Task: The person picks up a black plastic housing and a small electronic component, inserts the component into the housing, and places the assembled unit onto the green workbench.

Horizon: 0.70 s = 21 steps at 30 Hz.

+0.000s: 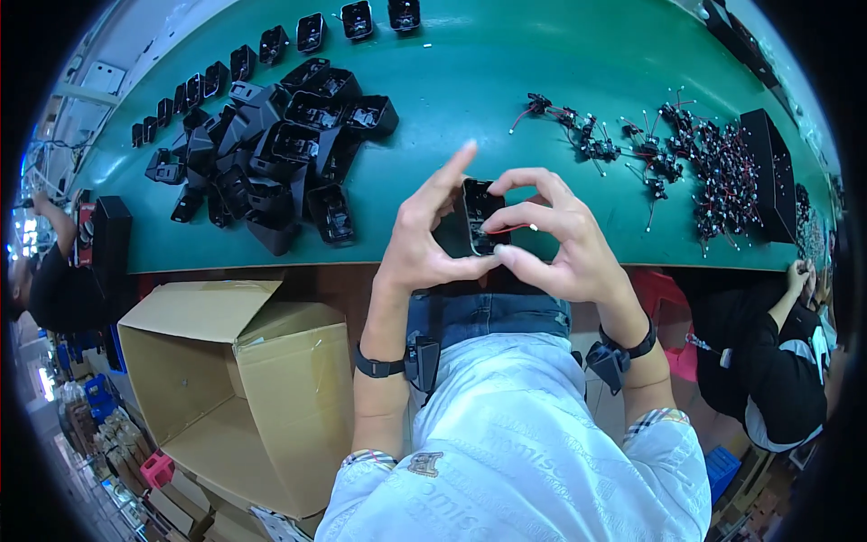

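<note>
Over the near edge of the green table, my left hand [417, 237] grips a small open black plastic housing [476, 210] by its side, thumb along the bottom and index finger stretched upward. The housing's hollow side faces up. My right hand [573, 237] bends its fingers over the housing's right side, fingertips inside the opening and thumb at its lower corner. A short red wire [515, 230] with a pale connector comes out between those fingers. The part it belongs to is mostly hidden by the fingers and the housing.
A heap of black housings [298, 140] lies left on the table [470, 99], with a curved row of housings [310, 32] behind it. Several wired parts [722, 172] lie right, beside a black bin [768, 172]. An open cardboard box [293, 406] stands below left. People sit at both sides.
</note>
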### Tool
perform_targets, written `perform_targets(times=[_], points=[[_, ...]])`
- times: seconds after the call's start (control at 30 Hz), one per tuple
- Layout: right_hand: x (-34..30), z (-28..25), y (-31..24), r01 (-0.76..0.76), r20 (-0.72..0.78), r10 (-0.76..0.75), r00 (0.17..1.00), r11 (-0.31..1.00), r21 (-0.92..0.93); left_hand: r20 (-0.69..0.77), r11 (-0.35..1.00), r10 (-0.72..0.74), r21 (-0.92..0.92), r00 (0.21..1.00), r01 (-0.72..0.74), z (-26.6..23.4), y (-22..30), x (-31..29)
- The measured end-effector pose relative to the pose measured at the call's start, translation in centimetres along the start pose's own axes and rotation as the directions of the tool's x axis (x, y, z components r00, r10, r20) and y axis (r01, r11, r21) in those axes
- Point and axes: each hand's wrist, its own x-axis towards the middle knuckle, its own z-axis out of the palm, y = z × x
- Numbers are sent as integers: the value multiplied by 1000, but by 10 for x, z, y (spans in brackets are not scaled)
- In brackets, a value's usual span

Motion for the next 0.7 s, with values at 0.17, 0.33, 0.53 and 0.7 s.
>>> perform_targets(times=[0.17, 0.33, 0.53, 0.7], points=[[-6, -12, 5, 42, 88, -41, 995, 999, -7, 179, 917, 93, 368, 980, -154, 8, 17, 7], [-27, -3, 22, -208, 138, 158, 978, 803, 559, 340, 844, -73, 522, 938, -124, 18, 40, 12], [-45, 9, 31, -155, 90, 151, 984, 508, 847, 226, 723, 19, 669, 974, -169, 40, 58, 8], [-52, 24, 21, -190, 135, 365, 921, 119, 974, 128, 580, 340, 751, 932, -315, 47, 39, 6]])
